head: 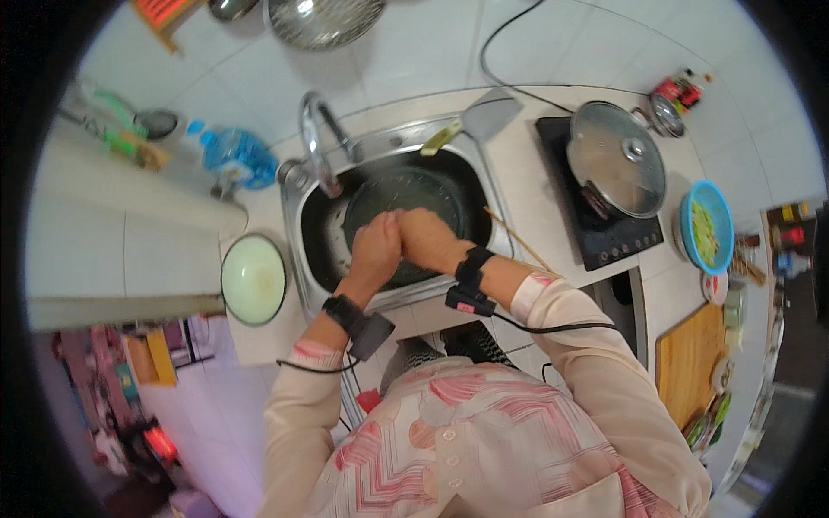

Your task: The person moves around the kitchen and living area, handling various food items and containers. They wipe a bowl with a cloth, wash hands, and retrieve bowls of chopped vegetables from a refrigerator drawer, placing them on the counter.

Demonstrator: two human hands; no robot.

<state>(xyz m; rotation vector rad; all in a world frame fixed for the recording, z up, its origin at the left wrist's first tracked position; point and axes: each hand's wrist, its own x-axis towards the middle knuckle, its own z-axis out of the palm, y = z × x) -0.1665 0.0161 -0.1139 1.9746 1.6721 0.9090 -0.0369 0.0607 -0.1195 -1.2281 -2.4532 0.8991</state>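
Both hands meet over a dark green basin (414, 188) of water, which sits in a stainless steel sink (482, 146). My left hand (375, 249) presses against my right hand (427, 238); their fingers are hidden where they touch, so I cannot tell whether something is held between them. A curved chrome faucet (311, 139) arches over the sink's back left. Across the sink's back right corner lies a spatula (489, 115) with a yellow-green handle. A pair of chopsticks (518, 238) rests at the sink's right edge.
An enamel bowl (252, 280) stands left of the sink, with a blue bottle (239, 158) behind it. To the right, a lidded pan (615, 158) sits on a black induction cooktop (622, 243). Beyond are a blue basket (725, 226) of cut vegetables and a wooden cutting board (690, 362).
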